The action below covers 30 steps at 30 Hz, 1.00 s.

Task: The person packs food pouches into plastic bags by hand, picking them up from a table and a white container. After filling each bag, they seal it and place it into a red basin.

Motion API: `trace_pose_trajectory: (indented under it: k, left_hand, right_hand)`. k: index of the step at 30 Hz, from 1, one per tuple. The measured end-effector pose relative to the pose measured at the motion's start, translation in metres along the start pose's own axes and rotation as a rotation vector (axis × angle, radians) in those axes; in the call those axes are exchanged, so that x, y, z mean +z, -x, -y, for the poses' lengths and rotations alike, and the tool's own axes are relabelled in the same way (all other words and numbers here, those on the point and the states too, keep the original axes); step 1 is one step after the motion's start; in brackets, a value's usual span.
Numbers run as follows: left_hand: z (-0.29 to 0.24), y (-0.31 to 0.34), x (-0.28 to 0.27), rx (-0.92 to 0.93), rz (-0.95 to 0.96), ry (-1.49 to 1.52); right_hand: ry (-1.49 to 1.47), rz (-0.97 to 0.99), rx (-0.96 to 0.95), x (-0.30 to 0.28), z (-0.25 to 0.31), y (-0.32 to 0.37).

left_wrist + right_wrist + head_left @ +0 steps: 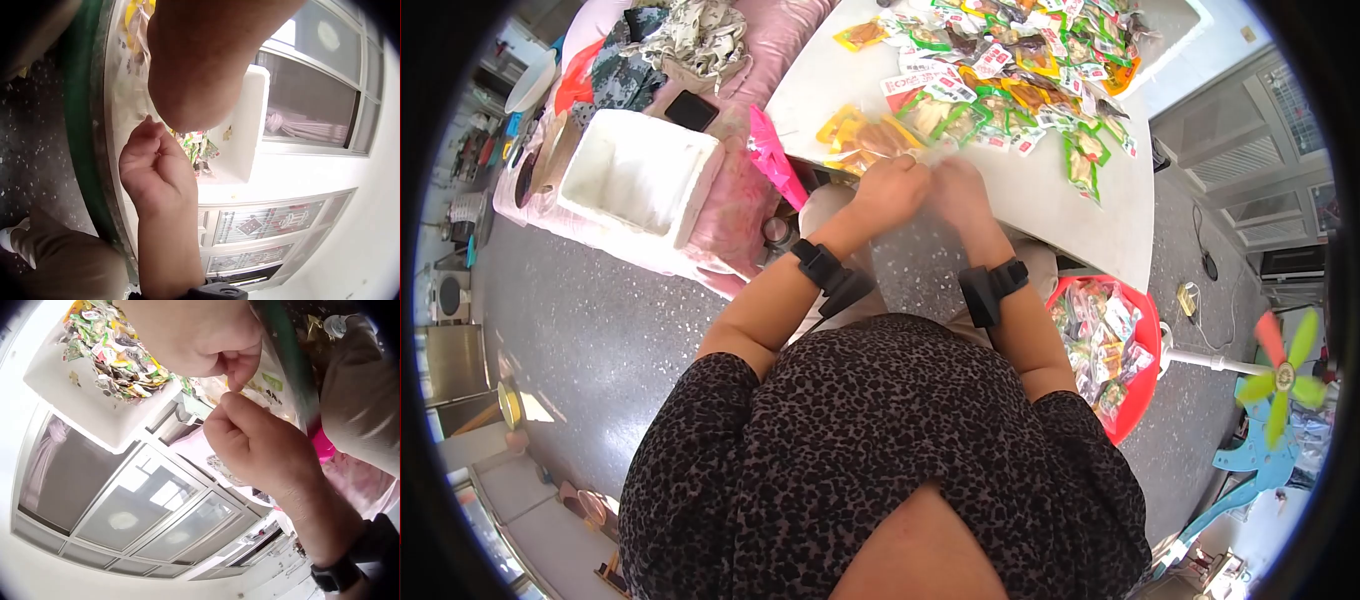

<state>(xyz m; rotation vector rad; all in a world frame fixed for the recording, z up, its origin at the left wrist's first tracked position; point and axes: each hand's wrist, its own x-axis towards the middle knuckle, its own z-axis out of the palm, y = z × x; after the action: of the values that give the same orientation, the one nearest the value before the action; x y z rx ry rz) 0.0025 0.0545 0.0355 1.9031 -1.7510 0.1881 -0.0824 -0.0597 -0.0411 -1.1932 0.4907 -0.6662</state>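
At the table's near edge, both hands meet at a clear plastic bag (270, 378) with printed marks. My left hand (895, 188) pinches its edge, fingers curled, just in front of yellow food packets (865, 138). My right hand (962, 192), blurred in the head view, is close beside it. In the left wrist view the right hand (156, 169) has thumb and fingertips pinched together at the plastic. Both hands hide part of the bag. Green-edged food packets (940, 115) lie just beyond the fingers.
A heap of sealed packets (1040, 60) covers the far part of the white table (1100, 225). Below its right side stands a red basin (1145, 390) full of packets. At left, a white foam box (640, 175) and a phone (691, 110) rest on a pink-covered bed.
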Motion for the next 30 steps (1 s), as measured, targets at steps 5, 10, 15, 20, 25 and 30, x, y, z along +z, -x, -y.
trace_pose_trajectory:
  k: [5,10,15,20,25,30]
  left_hand:
    - [0.005,-0.004,0.01,0.032,-0.14,0.031]
    - [0.01,0.006,0.01,0.013,-0.073,0.023]
    - [0.008,0.015,0.011,0.032,-0.099,-0.015]
    - [0.001,0.027,0.006,-0.025,-0.125,-0.037]
    - [0.004,0.05,-0.011,0.061,-0.184,-0.029]
    - [0.024,0.054,-0.004,0.08,-0.278,-0.172]
  right_hand:
    - [-0.391,-0.016,0.166,0.031,0.036,-0.009]
    - [-0.025,-0.244,0.187,0.017,0.045,0.014]
    - [0.684,-0.265,-0.086,-0.023,0.018,-0.007]
    - [0.673,0.091,0.133,-0.014,0.041,-0.02]
    - [0.16,0.027,0.297,-0.009,0.054,-0.018]
    - [-0.269,0.013,0.334,0.017,0.08,-0.01]
